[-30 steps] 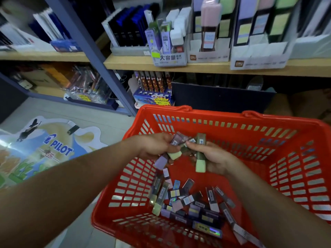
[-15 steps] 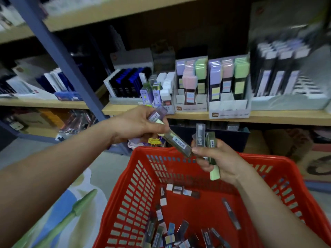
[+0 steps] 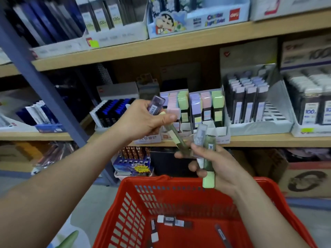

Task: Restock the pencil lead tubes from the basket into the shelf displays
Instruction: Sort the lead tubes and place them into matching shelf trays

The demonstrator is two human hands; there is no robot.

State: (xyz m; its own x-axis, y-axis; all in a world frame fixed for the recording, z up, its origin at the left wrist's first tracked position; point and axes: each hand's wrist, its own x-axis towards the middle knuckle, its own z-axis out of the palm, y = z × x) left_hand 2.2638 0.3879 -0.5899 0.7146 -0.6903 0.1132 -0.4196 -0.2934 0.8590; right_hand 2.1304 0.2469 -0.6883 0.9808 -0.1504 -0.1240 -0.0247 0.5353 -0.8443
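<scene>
Left hand [image 3: 141,120] and right hand [image 3: 217,163] each tight around slim translucent lead tubes [image 3: 209,149], purple and green-capped

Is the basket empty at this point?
No, several lead tubes lie loose on the floor of the red basket.

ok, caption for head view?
Left hand and right hand grip pencil lead tubes above red basket, before pastel shelf displays.
</scene>
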